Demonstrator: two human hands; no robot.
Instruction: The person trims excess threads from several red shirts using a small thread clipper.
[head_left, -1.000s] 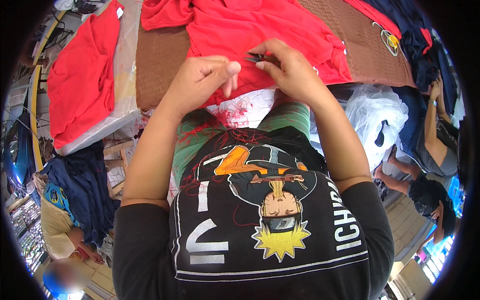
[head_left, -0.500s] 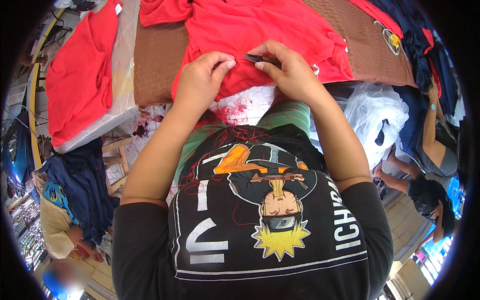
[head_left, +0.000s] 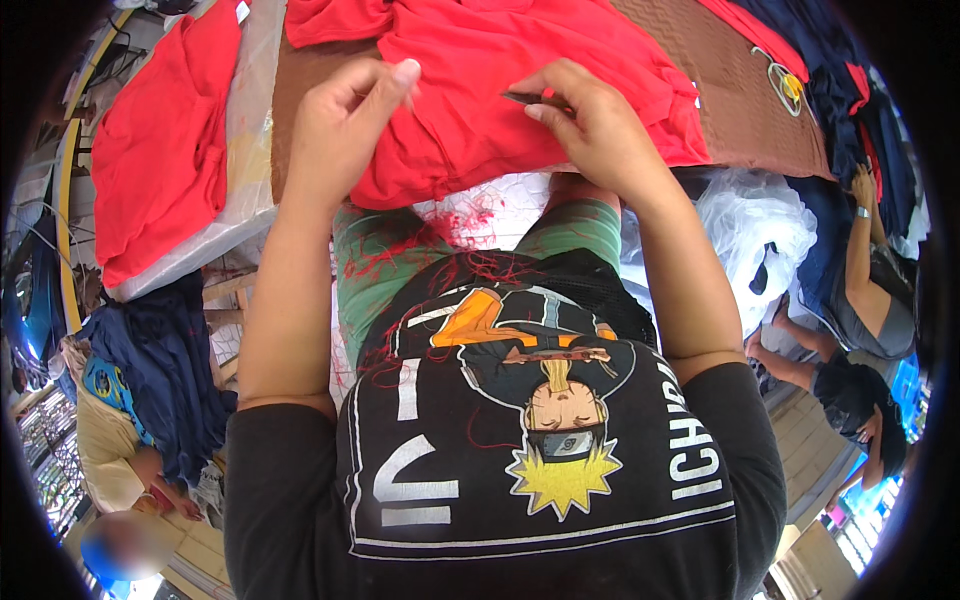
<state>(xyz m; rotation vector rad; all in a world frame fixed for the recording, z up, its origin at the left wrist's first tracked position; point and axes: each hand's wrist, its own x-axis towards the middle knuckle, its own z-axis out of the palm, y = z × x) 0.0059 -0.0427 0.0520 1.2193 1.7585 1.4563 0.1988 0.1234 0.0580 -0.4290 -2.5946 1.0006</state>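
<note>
A red garment lies spread over the brown textured cloth in front of me, its near edge hanging toward my lap. My right hand is over its right part, fingers closed round small dark thread snips whose tip points left. My left hand is at the garment's left edge, fingers curled and thumb pressed toward them. A faint blurred streak shows below that thumb; what the fingers pinch, if anything, is too small to make out.
Another red garment lies on a plastic-wrapped surface at left. The brown cloth holds a coiled pale cord. Red thread scraps litter my lap. Clear plastic is bunched at right, near another person's arm. Navy cloth hangs at left.
My left hand has moved left and away from me, off the middle of the garment. My right hand has shifted slightly right and away from me, still holding the snips. The garment's near edge has shifted.
</note>
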